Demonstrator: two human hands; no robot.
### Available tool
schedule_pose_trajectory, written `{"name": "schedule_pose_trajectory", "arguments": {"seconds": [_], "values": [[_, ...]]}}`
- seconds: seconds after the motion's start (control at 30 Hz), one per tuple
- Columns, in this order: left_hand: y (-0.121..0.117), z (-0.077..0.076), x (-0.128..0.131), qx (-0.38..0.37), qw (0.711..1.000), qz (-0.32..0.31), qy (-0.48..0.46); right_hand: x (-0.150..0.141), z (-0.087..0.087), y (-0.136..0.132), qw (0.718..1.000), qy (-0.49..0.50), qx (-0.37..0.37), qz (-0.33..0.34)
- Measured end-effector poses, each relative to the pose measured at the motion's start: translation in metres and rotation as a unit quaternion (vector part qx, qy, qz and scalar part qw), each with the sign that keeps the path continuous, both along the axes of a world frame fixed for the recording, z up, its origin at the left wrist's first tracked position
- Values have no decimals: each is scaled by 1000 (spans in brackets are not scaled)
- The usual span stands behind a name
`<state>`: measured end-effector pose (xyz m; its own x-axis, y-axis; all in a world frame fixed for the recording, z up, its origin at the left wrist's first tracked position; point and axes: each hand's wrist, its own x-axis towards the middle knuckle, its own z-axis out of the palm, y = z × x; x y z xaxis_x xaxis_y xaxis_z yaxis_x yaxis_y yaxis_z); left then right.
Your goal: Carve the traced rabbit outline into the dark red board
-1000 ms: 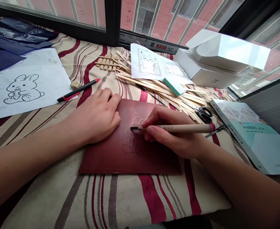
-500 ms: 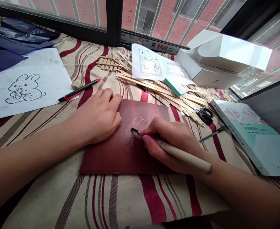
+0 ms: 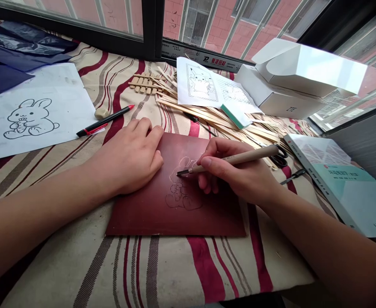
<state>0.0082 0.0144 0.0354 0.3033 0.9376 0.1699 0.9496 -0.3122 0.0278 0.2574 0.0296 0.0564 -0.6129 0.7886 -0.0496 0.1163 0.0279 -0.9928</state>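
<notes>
A dark red square board (image 3: pixel 136 214) lies on the striped cloth, bearing a rabbit outline (image 3: pixel 184 202). Its upper lines look pale and cut; the lower ones are dark. Flat on the board's left part rests my left hand (image 3: pixel 138 156), fingers stretched out, holding nothing. My right hand (image 3: pixel 229 169) pinches a carving knife (image 3: pixel 248 156) with a pale wooden handle and dark metal tip. That tip is at the left side of the rabbit's outline, and the handle points to the right. Part of the rabbit's right side is hidden behind my right fingers.
Left lies a paper with a rabbit drawing (image 3: pixel 46 124), a pen (image 3: pixel 106 120), an eraser (image 3: pixel 101 113) and dark blue sheets (image 3: pixel 8 64). Behind are wooden strips (image 3: pixel 200 113), a printed sheet (image 3: pixel 197 83) and a white box (image 3: pixel 287 100). Scissors (image 3: pixel 280 156) and a book (image 3: pixel 344 184) stay right.
My right hand has turned, swinging the knife's handle from pointing down-right to pointing up-right. More of the rabbit's lower outline shows. My left hand stays in place.
</notes>
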Motion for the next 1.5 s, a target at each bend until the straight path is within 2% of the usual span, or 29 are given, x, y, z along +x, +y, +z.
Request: {"name": "schedule_pose_trajectory", "arguments": {"seconds": [0.2, 0.37, 0.5, 0.67, 0.83, 0.9, 1.03, 1.2, 1.3, 1.4, 1.5], "values": [[-1, 6, 5, -24, 1000, 16, 9, 0, 6, 4, 999, -22, 12, 32], [-1, 1, 1, 8, 1000, -11, 16, -2, 14, 5, 997, -52, 34, 56], [-1, -2, -1, 23, 999, -12, 19, -4, 17, -4, 989, -93, 113, 37], [-1, 3, 7, -15, 1000, 10, 24, -5, 13, -17, 989, -97, 111, 10], [-3, 8, 12, -38, 999, 21, 32, -3, 6, -29, 968, -151, 200, -15], [-3, 8, 11, -34, 999, 19, 37, -3, 3, -33, 964, -161, 212, -17], [-2, 4, 5, -5, 1000, -3, 22, -6, -3, -37, 970, -137, 197, -32], [0, 1, 1, 9, 1000, -8, 14, -6, -2, -29, 977, 0, 182, -107], [0, 4, 2, -5, 999, -5, 32, -2, 0, -15, 984, 32, 161, -73], [-1, 7, 4, -18, 999, 4, 39, 0, 0, -2, 995, 47, 82, -35], [-1, 6, 5, -20, 999, 12, 38, -1, -1, 3, 998, 46, 24, -38]]}}
